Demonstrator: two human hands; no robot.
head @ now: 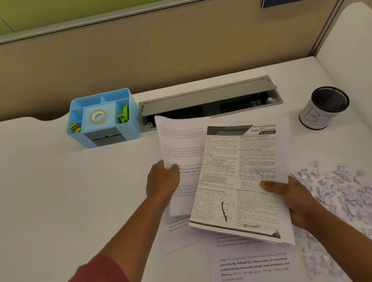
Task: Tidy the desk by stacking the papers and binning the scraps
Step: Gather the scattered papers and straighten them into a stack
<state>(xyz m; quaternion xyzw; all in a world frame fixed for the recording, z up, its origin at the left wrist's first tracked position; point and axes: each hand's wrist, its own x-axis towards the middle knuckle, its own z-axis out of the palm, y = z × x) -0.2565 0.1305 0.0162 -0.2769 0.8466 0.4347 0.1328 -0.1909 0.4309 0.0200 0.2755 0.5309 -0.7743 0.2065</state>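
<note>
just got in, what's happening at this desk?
A person is gathering loose printed sheets. The left hand holds up a plain text sheet by its edge, and the right hand grips a two-column page with a map. More sheets lie flat on the desk below. A pile of torn paper scraps sits to the right, not yet binned; the black mesh bin stands at the back right.

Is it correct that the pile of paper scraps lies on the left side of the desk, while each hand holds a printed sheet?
Not quite. The head view shows the paper scraps on the right side of the desk. The rest holds: left hand and right hand each hold a printed sheet.
</note>
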